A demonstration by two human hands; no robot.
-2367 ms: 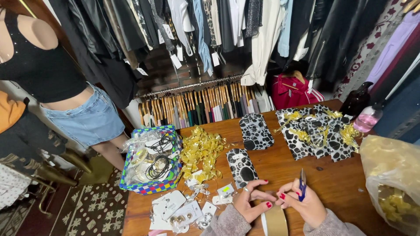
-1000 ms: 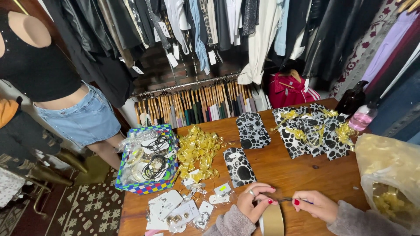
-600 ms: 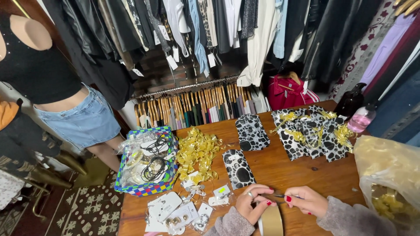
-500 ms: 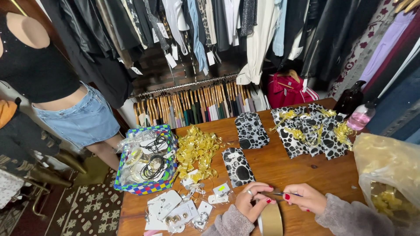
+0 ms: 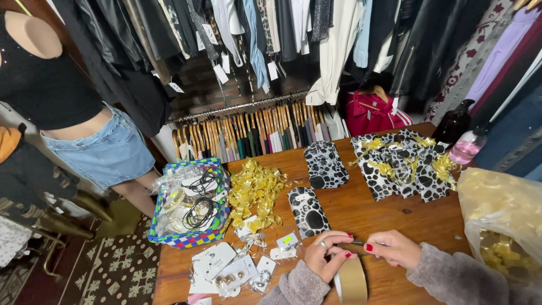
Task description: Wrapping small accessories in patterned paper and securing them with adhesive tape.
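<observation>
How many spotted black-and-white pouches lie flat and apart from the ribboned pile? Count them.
2. One spotted pouch lies toward the table's far edge, beside the gold ribbon heap. The second pouch lies nearer, just beyond the left hand. The ribboned pile may hide more.

Black-and-white spotted gift bags (image 5: 398, 164) lie on the table's far side; white tags (image 5: 221, 74) hang from clothes.

Both arms wear fuzzy, soft-knit sleeves in a muted grey-mauve, the nap thick and slightly shaggy, reaching to the wrists. The left hand (image 5: 327, 255) carries a silver ring on one finger, and its visible fingernails are painted glossy red. The right hand (image 5: 395, 247) shows the same red polish on its nails. No watch or bracelet shows at either cuff.
</observation>
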